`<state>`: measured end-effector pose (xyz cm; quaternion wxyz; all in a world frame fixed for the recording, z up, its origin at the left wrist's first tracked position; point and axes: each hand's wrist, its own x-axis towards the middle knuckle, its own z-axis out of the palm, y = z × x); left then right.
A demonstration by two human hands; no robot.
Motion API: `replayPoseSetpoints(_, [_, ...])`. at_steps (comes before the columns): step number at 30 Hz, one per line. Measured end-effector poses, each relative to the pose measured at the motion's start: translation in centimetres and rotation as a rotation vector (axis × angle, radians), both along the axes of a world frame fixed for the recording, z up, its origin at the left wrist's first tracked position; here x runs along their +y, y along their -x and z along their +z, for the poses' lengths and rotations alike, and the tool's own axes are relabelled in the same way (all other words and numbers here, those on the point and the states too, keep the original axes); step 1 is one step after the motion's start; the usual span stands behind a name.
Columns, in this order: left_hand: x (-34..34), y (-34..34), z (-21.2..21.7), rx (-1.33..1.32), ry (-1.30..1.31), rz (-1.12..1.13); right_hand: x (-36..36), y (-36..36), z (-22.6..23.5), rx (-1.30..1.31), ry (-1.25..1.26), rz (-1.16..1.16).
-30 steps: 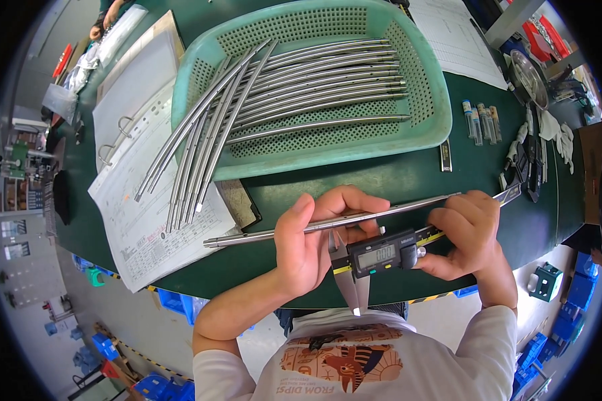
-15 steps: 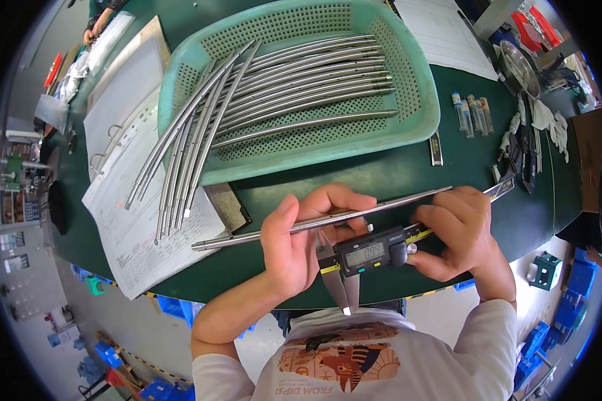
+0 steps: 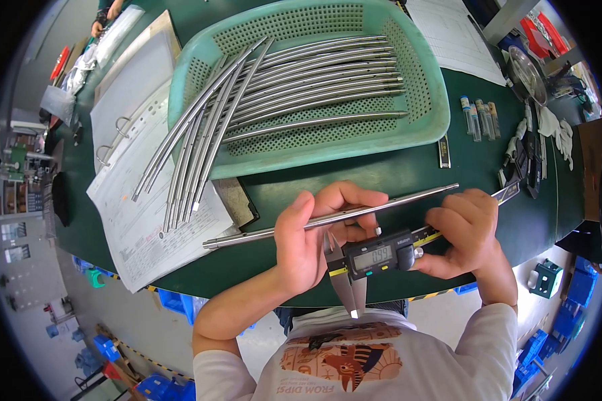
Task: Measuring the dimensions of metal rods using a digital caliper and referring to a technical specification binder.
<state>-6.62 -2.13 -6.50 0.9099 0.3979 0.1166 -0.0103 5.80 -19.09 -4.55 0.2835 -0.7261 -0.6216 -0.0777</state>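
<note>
Since the earlier frame, both hands with the rod and caliper sat slightly lower and further right in the frame; the hold itself was unchanged.

Green surface [image 3: 301, 184] filled the middle of the frame. Teal perforated basket [image 3: 421, 100] lay at upper centre, holding a row of long curved metal rods [image 3: 314, 80]; several more rods [image 3: 194, 154] leaned out over its left rim onto the papers. Open ring binder with printed sheets [image 3: 134, 134] lay at left, reaching the lower-left edge of the surface. Small vials [image 3: 478, 120] lay right of the basket.

Steel rod [image 3: 247, 235] ran across lower centre, tilted up to the right, just above the near edge of the surface. Left hand [image 3: 311, 240] gripped it near mid-length, fingers wrapped over the top. Right hand [image 3: 468, 234] was closed on the beam of the digital caliper [image 3: 374, 257], thumb by the slider. The caliper's jaws met the rod beside the left hand; its display faced the camera, lower jaws pointing down toward the shirt.
</note>
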Motion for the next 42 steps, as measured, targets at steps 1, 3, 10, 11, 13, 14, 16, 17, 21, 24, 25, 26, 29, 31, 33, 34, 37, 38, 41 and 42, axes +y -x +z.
replayPoseSetpoints(1, [-0.08, -0.08, 0.02, 0.011, 0.014, -0.002, 0.08, 0.00, 0.00, 0.006, -0.010, -0.003])
replayPoseSetpoints(3, [-0.15, -0.13, 0.17, 0.021, 0.028, -0.003, 0.21, 0.01, -0.13, 0.006, -0.019, 0.000])
replayPoseSetpoints(10, [-0.16, -0.07, 0.43, 0.038, -0.030, -0.048, 0.29, 0.09, -0.16, -0.006, -0.023, 0.001])
replayPoseSetpoints(11, [-0.18, -0.06, 0.43, 0.043, -0.027, -0.046, 0.29, 0.09, -0.17, -0.006, -0.023, 0.002])
replayPoseSetpoints(13, [-0.26, -0.03, 0.31, 0.037, -0.019, -0.044, 0.26, 0.12, -0.17, -0.002, -0.016, 0.006])
replayPoseSetpoints(14, [-0.27, 0.00, 0.29, 0.031, -0.010, -0.044, 0.25, 0.13, -0.14, -0.002, -0.017, 0.008])
replayPoseSetpoints(16, [-0.26, 0.01, 0.30, 0.038, 0.003, -0.046, 0.19, 0.13, -0.14, 0.013, 0.003, 0.017])
replayPoseSetpoints(17, [-0.26, 0.01, 0.30, 0.044, 0.017, -0.049, 0.16, 0.14, -0.16, 0.013, 0.004, 0.017])
replayPoseSetpoints(21, [-0.25, -0.04, 0.04, 0.019, 0.006, -0.040, 0.09, 0.22, -0.04, 0.046, 0.022, 0.040])
replayPoseSetpoints(24, [-0.15, -0.02, -0.15, 0.007, 0.031, -0.078, 0.01, 0.22, -0.03, 0.050, 0.035, 0.042])
replayPoseSetpoints(25, [-0.21, -0.09, -0.03, 0.019, 0.014, -0.057, -0.04, 0.20, -0.07, 0.055, 0.035, 0.044])
replayPoseSetpoints(26, [-0.26, -0.14, 0.04, 0.031, -0.003, -0.035, -0.02, 0.18, -0.12, 0.056, 0.038, 0.038])
replayPoseSetpoints(29, [-0.28, -0.21, 0.14, 0.028, 0.014, -0.023, 0.05, 0.05, -0.14, 0.068, 0.015, 0.045])
replayPoseSetpoints(31, [-0.26, -0.19, 0.10, 0.027, 0.007, -0.024, 0.04, 0.02, -0.18, 0.062, 0.010, 0.050])
replayPoseSetpoints(33, [-0.27, -0.20, 0.08, 0.026, -0.003, -0.021, 0.09, -0.01, -0.30, 0.051, 0.002, 0.040])
replayPoseSetpoints(34, [-0.28, -0.21, 0.06, 0.026, -0.004, -0.022, 0.12, -0.02, -0.36, 0.039, -0.006, 0.033])
replayPoseSetpoints(37, [-0.31, -0.19, 0.23, 0.040, 0.003, -0.029, 0.10, -0.05, -0.28, 0.027, 0.003, 0.022])
replayPoseSetpoints(38, [-0.33, -0.19, 0.29, 0.052, 0.014, -0.040, 0.18, -0.02, -0.29, 0.028, 0.001, 0.027])
replayPoseSetpoints(41, [-0.43, -0.17, 0.31, 0.040, 0.007, -0.055, 0.34, 0.10, -0.26, 0.010, -0.037, 0.010])
replayPoseSetpoints(42, [-0.41, -0.14, 0.30, 0.040, 0.007, -0.053, 0.34, 0.10, -0.31, 0.012, -0.039, 0.009])
